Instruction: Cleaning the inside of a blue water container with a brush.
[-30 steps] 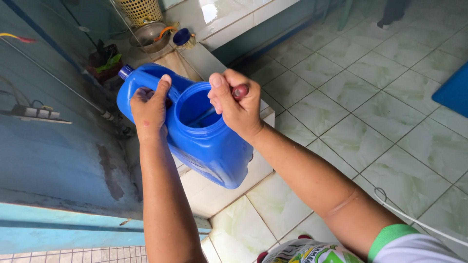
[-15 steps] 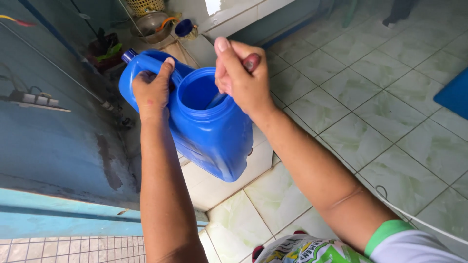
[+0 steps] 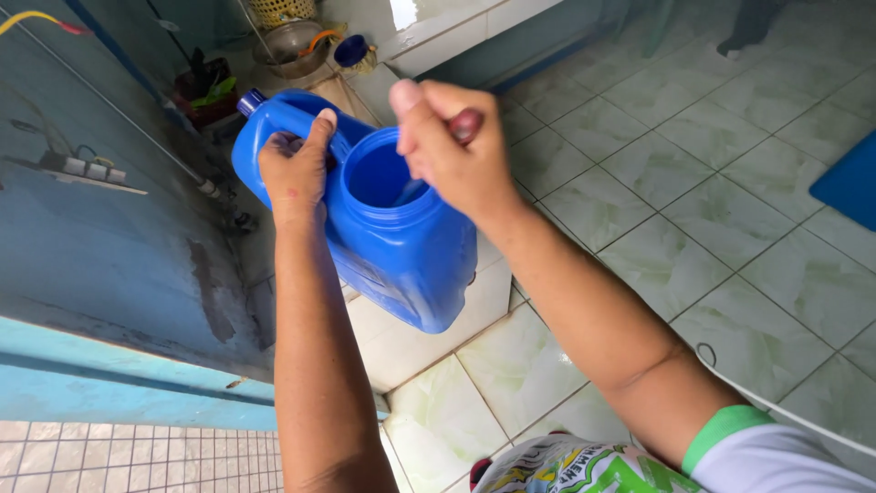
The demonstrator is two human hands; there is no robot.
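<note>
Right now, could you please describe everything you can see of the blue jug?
The jug is glossy blue plastic, with a wide open mouth, a built-in handle and a small capped spout. It is held tilted above a tiled ledge. The left hand grips its handle; the right hand is at its mouth.

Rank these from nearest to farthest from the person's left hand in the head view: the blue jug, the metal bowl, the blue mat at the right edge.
1. Blue jug: gripped by the left hand at its handle.
2. Metal bowl: up on the ledge behind.
3. Blue mat: far right on the floor.
</note>
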